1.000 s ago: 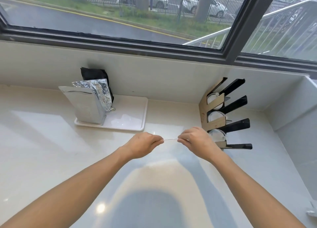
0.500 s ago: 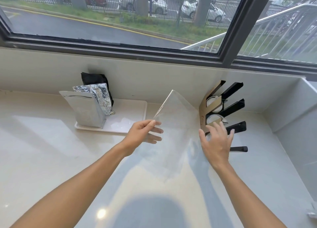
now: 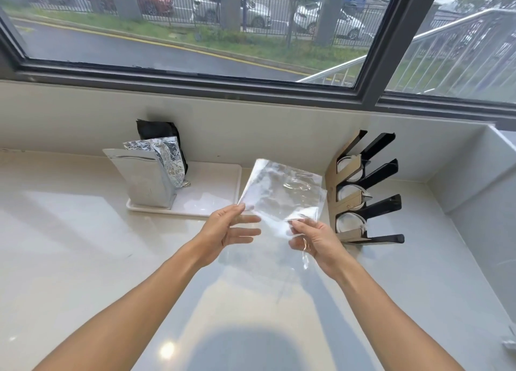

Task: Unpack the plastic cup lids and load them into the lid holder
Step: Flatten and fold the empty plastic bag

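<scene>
Pale, glossy tabletop (image 3: pixel 69 245) under a wide window, seen from above over two bare forearms. At far left of the arrangement, a white tray (image 3: pixel 215 186) against the back wall, carrying an upright silver foil pouch (image 3: pixel 148 178), a crumpled foil bag (image 3: pixel 167 158) behind it and a black bag (image 3: pixel 159 130) at the rear.

Near the middle, left hand (image 3: pixel 226 228) raised above the tabletop, thumb and forefinger pinching the lower left corner of a clear plastic bag (image 3: pixel 282 192), other fingers spread loose. Bag held up and tilted, crinkled, see-through, apparently empty, though glare makes that hard to confirm.

Just right of it, right hand (image 3: pixel 315 239) gripping the bag's lower right edge, fingers curled around the film.

Further right, close to the corner of the tabletop, the lid holder (image 3: pixel 354 197): a wooden upright with black angled arms, three round white cup lids (image 3: pixel 349 222) seated in its slots, one above another.
</scene>
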